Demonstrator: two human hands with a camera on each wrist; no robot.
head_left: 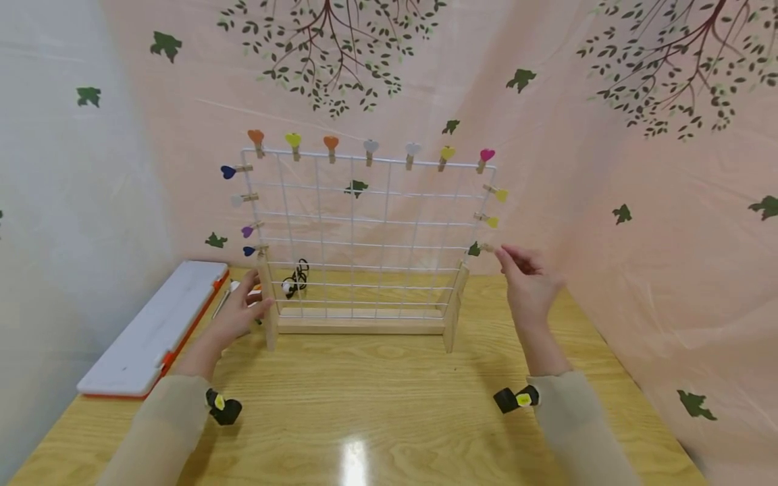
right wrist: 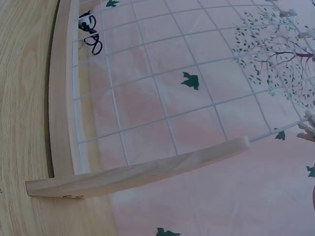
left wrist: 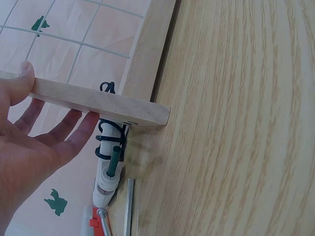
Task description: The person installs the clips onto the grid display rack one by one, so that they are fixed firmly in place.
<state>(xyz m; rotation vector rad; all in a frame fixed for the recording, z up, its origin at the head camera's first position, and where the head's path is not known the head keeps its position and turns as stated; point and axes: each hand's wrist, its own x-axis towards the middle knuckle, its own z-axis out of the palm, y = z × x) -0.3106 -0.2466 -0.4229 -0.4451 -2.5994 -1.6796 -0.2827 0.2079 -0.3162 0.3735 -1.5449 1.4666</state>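
A white wire grid stands upright in a wooden stand. Heart-topped wooden clothespins line its top edge, such as a pink one. More are clipped down both sides, among them a yellow one on the right. My left hand grips the stand's left post, thumb on one face and fingers on the other. At the grid's right edge, my right hand pinches a small wooden clothespin; its heart end is hidden by the fingers. The right wrist view barely catches that hand.
A white case with orange edging lies at the table's left. Behind the stand is a black cord. A white tool wound with cord and a metal rod lie near the left post. Printed cloth hangs behind.
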